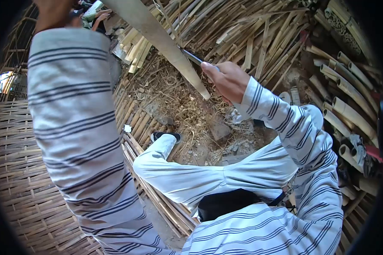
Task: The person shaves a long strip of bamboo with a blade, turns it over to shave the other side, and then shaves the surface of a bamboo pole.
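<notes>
A long pale bamboo piece (157, 34) slants from the top edge down to its tip above the shavings on the ground. My right hand (230, 80) is closed round a knife (192, 56), whose narrow blade meets the right edge of the bamboo around mid-length. At the upper left, my left hand (55, 15) is raised beside the upper end of the bamboo. The frame edge cuts it off and its fingers are hidden, so whether it grips the bamboo does not show.
Bamboo shavings (195, 117) litter the ground ahead of my legs. Split bamboo strips (247, 34) are heaped behind, and cut bamboo tubes (347, 112) lie at right. A woven bamboo mat (30, 178) spreads at left. Another person's hand (103, 15) shows at the top left.
</notes>
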### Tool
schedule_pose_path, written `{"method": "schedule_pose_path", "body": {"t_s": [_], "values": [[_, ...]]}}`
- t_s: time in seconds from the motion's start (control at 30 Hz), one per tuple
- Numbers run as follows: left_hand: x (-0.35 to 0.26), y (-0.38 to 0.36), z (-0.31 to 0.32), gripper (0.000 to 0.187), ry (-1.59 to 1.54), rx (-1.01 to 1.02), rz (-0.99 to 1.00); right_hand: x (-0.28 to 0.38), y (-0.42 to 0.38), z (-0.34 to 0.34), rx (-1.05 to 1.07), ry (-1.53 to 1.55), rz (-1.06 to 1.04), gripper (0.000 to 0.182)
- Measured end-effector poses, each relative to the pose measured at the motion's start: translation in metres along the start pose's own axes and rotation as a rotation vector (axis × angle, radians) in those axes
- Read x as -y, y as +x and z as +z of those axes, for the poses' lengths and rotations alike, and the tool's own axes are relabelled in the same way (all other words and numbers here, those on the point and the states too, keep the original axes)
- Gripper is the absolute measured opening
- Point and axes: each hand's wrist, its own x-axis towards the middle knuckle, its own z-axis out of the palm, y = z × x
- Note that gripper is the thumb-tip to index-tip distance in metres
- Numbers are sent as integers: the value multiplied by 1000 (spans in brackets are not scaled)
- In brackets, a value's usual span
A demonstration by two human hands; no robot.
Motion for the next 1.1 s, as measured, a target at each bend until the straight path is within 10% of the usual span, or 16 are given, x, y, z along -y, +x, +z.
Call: {"method": "schedule_pose_path", "body": {"t_s": [0.17,0.4,0.53,0.67,0.9,1.0,1.07,1.1], "values": [[3,-5,-7,43,-13,3,-18,-53,24,10,349,501,65,33],[1,-7,-11,42,-32,0,-44,-22,24,-13,-191,-396,27,28],[1,-8,-14,41,-47,-5,-53,-10,16,-26,-160,-684,-2,31],[-3,-11,-18,40,-66,-4,-47,-12,14,-31,189,302,192,21],[0,-24,-22,39,-55,30,-43,31,-2,-29,30,336,-219,19],[3,-24,-23,39,-51,33,-51,-19,22,5,-219,-215,-567,13],[4,-23,-26,38,-52,29,-58,-76,28,31,-11,-145,34,12],[4,-21,-28,38,-52,24,-56,-96,29,37,-71,-169,-13,14]]}}
